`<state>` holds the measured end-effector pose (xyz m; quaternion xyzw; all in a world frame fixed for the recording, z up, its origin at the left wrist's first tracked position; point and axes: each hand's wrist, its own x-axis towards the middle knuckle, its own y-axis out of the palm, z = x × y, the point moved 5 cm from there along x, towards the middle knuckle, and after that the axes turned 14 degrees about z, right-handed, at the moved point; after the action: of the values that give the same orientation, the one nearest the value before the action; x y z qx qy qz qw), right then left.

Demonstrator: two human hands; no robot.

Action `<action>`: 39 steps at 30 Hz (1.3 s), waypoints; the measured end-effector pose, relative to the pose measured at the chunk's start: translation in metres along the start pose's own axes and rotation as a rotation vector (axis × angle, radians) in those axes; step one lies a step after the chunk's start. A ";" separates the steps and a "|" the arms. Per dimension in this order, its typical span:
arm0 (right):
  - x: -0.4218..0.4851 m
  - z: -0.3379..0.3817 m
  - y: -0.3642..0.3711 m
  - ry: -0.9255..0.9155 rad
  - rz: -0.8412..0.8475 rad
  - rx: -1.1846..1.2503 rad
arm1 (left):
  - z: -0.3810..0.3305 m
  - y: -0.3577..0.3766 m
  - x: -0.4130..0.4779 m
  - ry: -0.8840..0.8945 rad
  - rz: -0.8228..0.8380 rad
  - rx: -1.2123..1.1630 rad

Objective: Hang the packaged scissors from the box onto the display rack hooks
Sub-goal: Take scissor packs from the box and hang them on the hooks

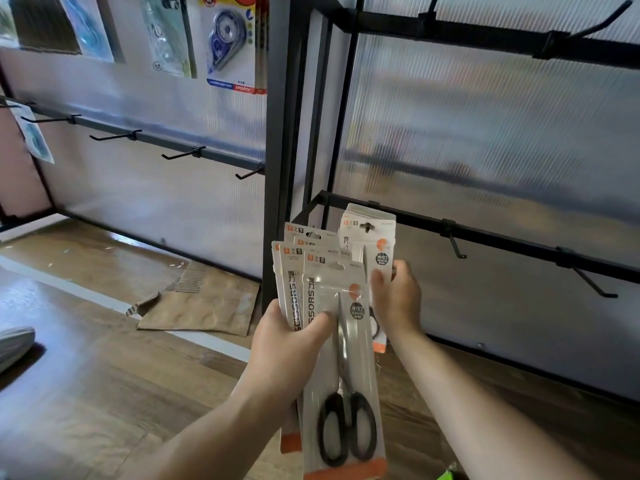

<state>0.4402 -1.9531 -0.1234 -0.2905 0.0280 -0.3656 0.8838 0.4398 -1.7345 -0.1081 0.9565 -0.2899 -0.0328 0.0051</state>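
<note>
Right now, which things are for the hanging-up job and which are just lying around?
For the job: scissors packs fanned in the left hand; hung packs gripped by the right hand; empty hooks.
Just lying about: flattened cardboard on the floor; correction tape packs.

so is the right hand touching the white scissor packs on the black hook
Touching: head view shows the right hand gripping the white scissor packs on the black hook.

"SSORS" on scissors pack (pixel 346 368); "SMOOTH" on tape card (pixel 227 39)
</note>
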 end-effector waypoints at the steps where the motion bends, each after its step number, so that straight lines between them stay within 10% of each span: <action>1: 0.003 -0.001 0.002 0.016 0.015 -0.014 | 0.001 0.000 0.001 0.000 -0.002 -0.004; 15: -0.023 0.006 -0.034 0.024 0.135 -0.007 | 0.009 0.014 0.005 -0.035 0.064 -0.089; 23: -0.079 0.040 -0.032 -0.051 0.496 0.146 | 0.002 0.024 0.004 0.001 0.063 -0.153; 31: -0.068 0.032 -0.040 -0.050 0.386 0.329 | -0.004 0.025 0.002 -0.009 0.186 -0.298; 39: -0.033 0.030 -0.050 -0.074 0.164 0.309 | -0.004 0.012 0.008 0.078 -0.131 0.086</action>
<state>0.3925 -1.9439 -0.0771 -0.1614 -0.0373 -0.2811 0.9453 0.4401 -1.7486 -0.1040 0.9732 -0.2276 0.0169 -0.0270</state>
